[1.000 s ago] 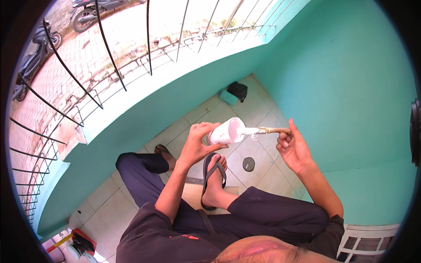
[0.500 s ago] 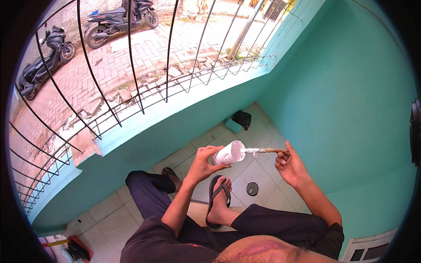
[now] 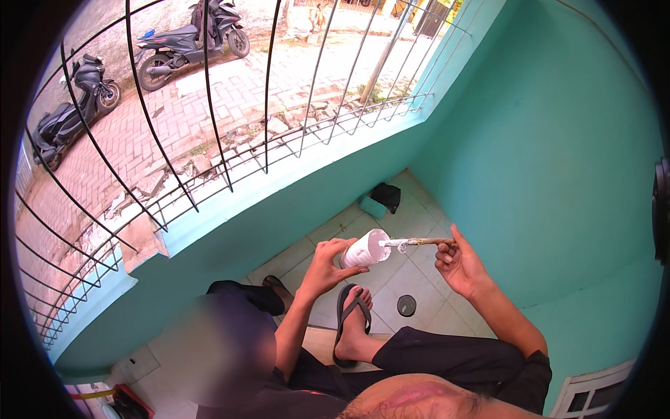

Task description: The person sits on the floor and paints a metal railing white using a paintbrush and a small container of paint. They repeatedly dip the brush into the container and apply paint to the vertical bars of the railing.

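Observation:
A white cup (image 3: 364,250), tilted with its mouth to the right, is gripped in my left hand (image 3: 322,271), thumb below and fingers above. White paint-like stuff coats its inside. From the right, my right hand (image 3: 462,271) pinches the brown handle of a paintbrush (image 3: 421,241) between thumb and fingers. The brush lies nearly level, its white-smeared end inside the cup's mouth. Whether the bristles touch the cup wall is hard to make out.
On the tiled floor lie a round dark lid (image 3: 406,305) and a black bundle (image 3: 386,197) in the corner. My foot in a black flip-flop (image 3: 354,322) is below the cup. A teal wall (image 3: 558,174) stands at right; beyond the window bars (image 3: 269,91) are parked motorbikes (image 3: 188,49).
The brush and my right hand have shifted slightly left, putting the brush end a little deeper in the cup. My left hand keeps its hold. The whole view has tilted slightly.

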### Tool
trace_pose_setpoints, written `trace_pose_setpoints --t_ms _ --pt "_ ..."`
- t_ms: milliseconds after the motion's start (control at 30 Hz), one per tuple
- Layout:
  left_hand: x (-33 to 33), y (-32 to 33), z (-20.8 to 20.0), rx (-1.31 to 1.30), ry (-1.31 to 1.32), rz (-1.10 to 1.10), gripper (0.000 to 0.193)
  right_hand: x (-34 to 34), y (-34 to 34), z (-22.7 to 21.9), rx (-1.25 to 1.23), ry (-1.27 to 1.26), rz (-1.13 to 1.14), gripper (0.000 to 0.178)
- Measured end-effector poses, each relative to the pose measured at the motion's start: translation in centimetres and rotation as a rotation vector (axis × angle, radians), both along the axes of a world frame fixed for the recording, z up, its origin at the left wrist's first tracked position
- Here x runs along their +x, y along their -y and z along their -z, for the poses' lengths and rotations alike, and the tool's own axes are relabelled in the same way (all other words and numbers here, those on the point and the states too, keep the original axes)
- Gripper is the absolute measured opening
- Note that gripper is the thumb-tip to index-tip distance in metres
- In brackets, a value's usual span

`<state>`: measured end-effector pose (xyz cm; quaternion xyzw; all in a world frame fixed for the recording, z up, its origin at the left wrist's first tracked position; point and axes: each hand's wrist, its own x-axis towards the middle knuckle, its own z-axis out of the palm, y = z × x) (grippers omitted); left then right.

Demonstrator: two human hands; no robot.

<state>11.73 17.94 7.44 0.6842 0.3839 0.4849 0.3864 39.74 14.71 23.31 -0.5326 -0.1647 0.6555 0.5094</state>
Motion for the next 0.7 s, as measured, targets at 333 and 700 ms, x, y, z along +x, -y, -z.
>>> trace_pose_setpoints --t_ms 333,700 --pt "-0.2 -0.11 -0.05 0.027 -0.033 -0.031 0.064 0.33 -0.19 0.69 0.001 -0.013 -0.008 0.033" --pt "0.39 0.34 0.07 0.01 0.009 -0.046 0.062 0.06 0.16 0.35 0.045 -0.01 0.022 0.025"
